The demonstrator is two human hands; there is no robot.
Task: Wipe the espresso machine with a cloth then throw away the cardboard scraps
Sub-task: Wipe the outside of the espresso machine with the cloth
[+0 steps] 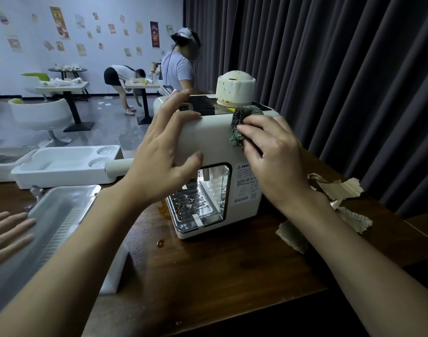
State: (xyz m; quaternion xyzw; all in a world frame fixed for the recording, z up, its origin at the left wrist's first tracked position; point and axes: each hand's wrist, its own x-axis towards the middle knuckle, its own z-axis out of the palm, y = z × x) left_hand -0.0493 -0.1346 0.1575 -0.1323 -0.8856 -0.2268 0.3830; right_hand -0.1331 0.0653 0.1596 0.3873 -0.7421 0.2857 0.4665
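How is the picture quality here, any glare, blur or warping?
Head view: dim, even light; the wide lens bows the curtain towards the edge; glare glints on the drip tray; the metal tray at lower left looks soft; machine, cloth, left hand and right hand are sharp.

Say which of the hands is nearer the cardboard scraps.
Right. The right hand holds the cloth on the espresso machine, near the cardboard scraps; the left hand rests on its left side.
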